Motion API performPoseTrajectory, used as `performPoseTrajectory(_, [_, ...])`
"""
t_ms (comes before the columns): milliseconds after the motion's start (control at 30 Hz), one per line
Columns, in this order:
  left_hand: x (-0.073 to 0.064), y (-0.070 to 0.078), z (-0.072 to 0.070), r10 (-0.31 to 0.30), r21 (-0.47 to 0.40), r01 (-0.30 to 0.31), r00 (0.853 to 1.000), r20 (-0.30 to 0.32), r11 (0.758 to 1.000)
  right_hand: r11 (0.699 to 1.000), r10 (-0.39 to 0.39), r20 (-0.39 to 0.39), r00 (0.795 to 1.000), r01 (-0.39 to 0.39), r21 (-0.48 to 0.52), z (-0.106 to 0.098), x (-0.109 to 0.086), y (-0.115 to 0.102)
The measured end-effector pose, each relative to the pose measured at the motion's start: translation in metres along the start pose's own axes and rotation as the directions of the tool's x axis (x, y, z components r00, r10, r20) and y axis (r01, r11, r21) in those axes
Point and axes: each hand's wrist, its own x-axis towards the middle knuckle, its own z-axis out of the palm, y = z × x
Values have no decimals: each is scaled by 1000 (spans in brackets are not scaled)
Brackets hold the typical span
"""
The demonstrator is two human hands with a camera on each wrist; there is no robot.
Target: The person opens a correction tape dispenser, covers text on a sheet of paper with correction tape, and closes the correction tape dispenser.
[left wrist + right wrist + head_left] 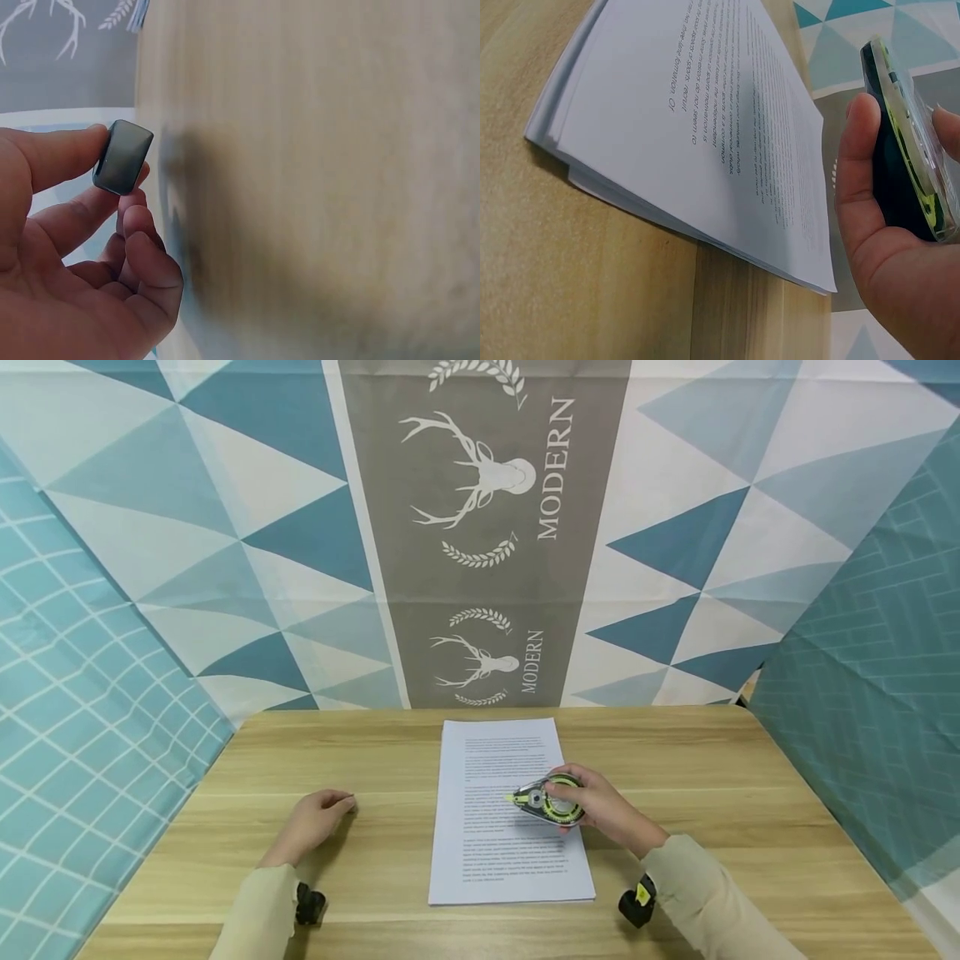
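A correction tape dispenser [551,799], black and clear with lime-green parts, is gripped in my right hand [611,810] above the printed pages. Its pale green tip points left, over the text. In the right wrist view the dispenser [907,142] appears edge-on between thumb and fingers. My left hand [311,822] is left of the paper stack [498,860], low over the table. Between its thumb and forefinger it pinches a small dark grey cap [126,156], rounded at the corners; the other fingers curl loosely below.
The stack of white printed sheets lies on a wooden table [375,827], its edges slightly uneven in the right wrist view. A patterned cloth [480,577] hangs behind the table's far edge. Tile-patterned cloths [90,693] flank both sides. Black wrist cameras [637,903] sit at both cuffs.
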Motion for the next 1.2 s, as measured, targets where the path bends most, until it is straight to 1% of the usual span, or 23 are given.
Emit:
performPoseTrajectory(100, [1,-4,0,-9,10,9,1000,4,1000,1000,-1,6,1000,1,3,0,0,0])
performPoseTrajectory(300, [2,-9,0,-28,22,28,999,-23,999,1000,0,0,1000,0,8,1,-2,0])
performPoseTrajectory(600, [1,-8,-1,-16,44,18,999,-44,999,1000,3,-7,1000,-3,-5,1,-4,1])
performPoseTrajectory(933, [-1,-5,-3,-42,30,43,998,-42,999,1000,4,-9,1000,-4,-17,-1,-4,1])
performPoseTrajectory(1033, [-2,-1,-5,-24,36,27,998,-59,999,1000,7,-11,1000,-7,-12,-1,-4,1])
performPoseTrajectory(1200, [-4,10,-5,52,46,-48,994,-92,998,1000,3,-9,1000,-3,-6,-2,-4,1])
